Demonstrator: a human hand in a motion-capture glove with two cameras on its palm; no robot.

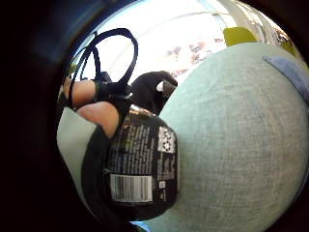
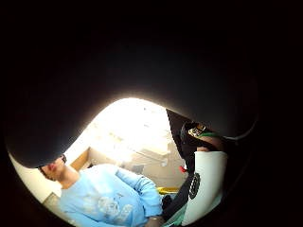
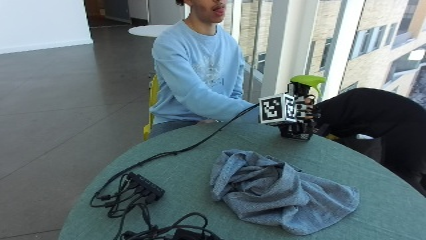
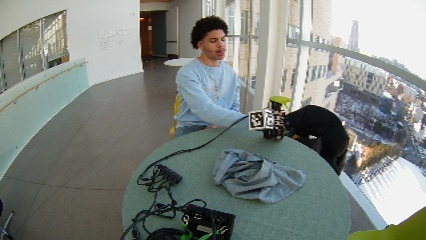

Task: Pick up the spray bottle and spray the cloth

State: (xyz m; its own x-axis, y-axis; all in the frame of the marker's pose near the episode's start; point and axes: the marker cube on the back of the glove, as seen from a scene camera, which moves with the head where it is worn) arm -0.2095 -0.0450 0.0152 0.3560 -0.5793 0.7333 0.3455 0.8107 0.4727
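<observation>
Upper right of the outside view: gloved right hand (image 3: 301, 116), fingers (image 1: 99, 116) curled round the black labelled spray bottle (image 1: 142, 166), upright on the green tabletop (image 3: 346, 160) for lifting toward the crumpled grey-blue cloth (image 3: 279, 190)

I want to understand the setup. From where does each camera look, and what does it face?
Little-finger palm view: faces the spray bottle and table; bare fingertips show.
Thumb palm view: faces the person's chest; mostly dark.
Outside view: across the table, at the cloth and right hand.
Wide outside view: the same, from farther back.
Both outside views share the cloth.
</observation>
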